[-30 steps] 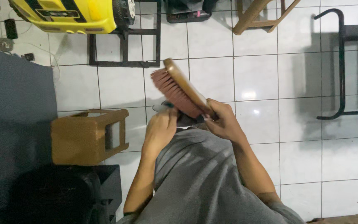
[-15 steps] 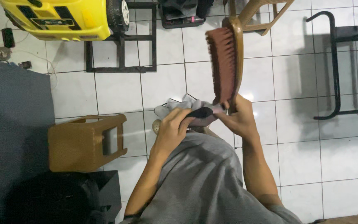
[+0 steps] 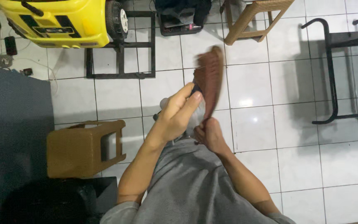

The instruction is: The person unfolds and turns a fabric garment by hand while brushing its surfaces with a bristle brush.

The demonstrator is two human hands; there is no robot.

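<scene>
Over the white tile floor (image 3: 270, 83), our right hand (image 3: 209, 135) grips the brush (image 3: 209, 79) handle. Our left hand (image 3: 178, 114) holds a grey shoe (image 3: 196, 114) against its bristles. Brushing appears under way; how much remains, we cannot tell.

1 brush (image 3: 210, 76), maybe 2 stools (image 3: 83, 147)

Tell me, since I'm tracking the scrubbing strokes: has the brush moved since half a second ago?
Yes. The brush has dropped lower and leftward, away from the wicker stool.
</scene>
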